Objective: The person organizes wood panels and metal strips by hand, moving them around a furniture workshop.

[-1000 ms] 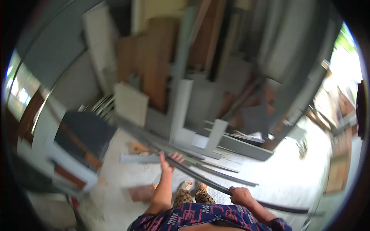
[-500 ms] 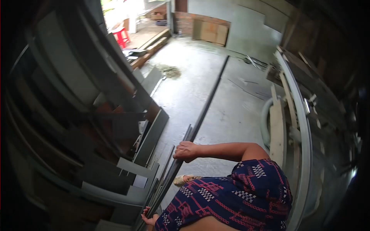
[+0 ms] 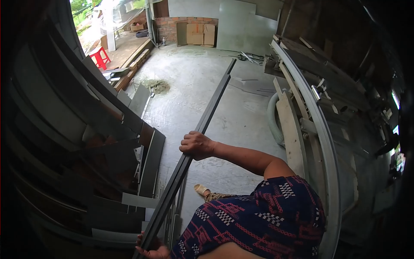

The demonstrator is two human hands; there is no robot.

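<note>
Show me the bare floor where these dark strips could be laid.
In this view, bare floor lies between the dark strips and ridged hose, and between the strips and loose heap. Crowded: leaning panels at left, planks at right.

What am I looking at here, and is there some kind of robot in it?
There is no robot here: just a person with two bare hands, seen through one camera worn on the head, looking forward and down. That is why the person's navy patterned clothing fills the bottom. The right hand grips a set of long, straight, dark grey strips; their material is hard to tell. The left hand is at their near end, low in the picture. Beyond lies a pale grey, smooth floor with a small, loose greenish-brown heap on it. A ribbed, pale green hose curves at the right.
</note>
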